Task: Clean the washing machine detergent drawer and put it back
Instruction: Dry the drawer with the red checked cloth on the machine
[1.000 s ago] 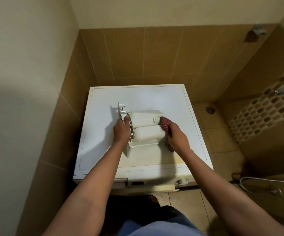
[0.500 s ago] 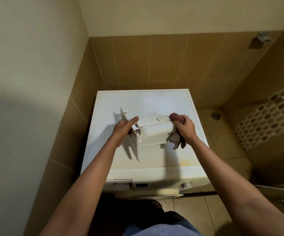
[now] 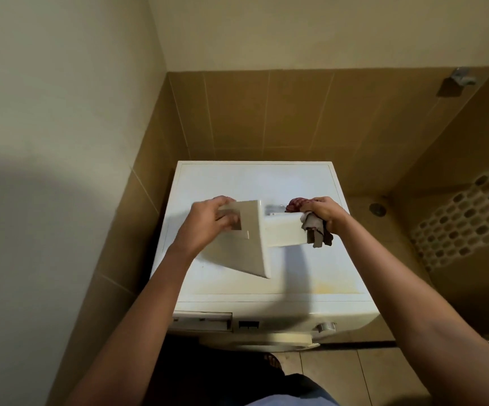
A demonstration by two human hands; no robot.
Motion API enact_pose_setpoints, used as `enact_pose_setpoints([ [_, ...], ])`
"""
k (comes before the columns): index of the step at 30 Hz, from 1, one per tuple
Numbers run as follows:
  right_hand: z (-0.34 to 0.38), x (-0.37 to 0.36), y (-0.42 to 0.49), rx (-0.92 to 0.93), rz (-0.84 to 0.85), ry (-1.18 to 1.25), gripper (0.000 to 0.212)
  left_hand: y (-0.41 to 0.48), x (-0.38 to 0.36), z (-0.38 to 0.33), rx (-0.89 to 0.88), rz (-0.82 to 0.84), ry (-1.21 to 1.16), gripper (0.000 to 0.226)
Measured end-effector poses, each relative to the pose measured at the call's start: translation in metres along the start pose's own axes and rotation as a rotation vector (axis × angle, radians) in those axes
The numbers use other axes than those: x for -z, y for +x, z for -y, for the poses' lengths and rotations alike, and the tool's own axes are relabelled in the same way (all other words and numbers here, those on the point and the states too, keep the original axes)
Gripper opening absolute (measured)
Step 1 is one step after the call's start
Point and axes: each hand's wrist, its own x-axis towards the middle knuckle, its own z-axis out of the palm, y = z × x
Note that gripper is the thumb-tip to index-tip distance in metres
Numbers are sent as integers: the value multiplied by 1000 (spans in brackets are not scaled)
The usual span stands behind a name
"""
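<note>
A narrow corner is seen from above, closed in by a pale wall (image 3: 61, 112) on the left and brown tiles (image 3: 266, 112) at the back and on the right. A white washing machine (image 3: 252, 183) is placed in this corner, and its flat top is seen below both hands. The detergent drawer (image 3: 246, 247) has been taken out of the machine and is held in the air over this top, on which its shadow is thrown. Its wide front panel is turned toward the camera and to the left, and its long body points to the right. The front panel is gripped by the left hand (image 3: 205, 221): the fingers are curled into the handle recess, so this grip is closed on the drawer. The far end of the drawer body is met by the right hand (image 3: 325, 212), in which a cloth (image 3: 315, 227) is clutched, so this grip is closed on the cloth. The cloth is red-checked at the top and grey below, and it is pressed against the end of the drawer, with a loose part hanging down. On the front of the machine, at the left, the open slot (image 3: 202, 320) for the drawer is seen, and a round knob (image 3: 325, 327) is seen further right. A small round drain (image 3: 377, 208) is set in the floor to the right of the machine.
</note>
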Motion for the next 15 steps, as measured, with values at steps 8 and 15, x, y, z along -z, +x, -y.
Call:
enact_pose_setpoints([
  [8, 6, -5, 0, -40, 84, 193, 22, 4, 5, -13, -256, 174, 125, 23],
  [15, 30, -7, -4, 145, -119, 576, 29, 12, -15, -23, -194, 0, 86, 39],
])
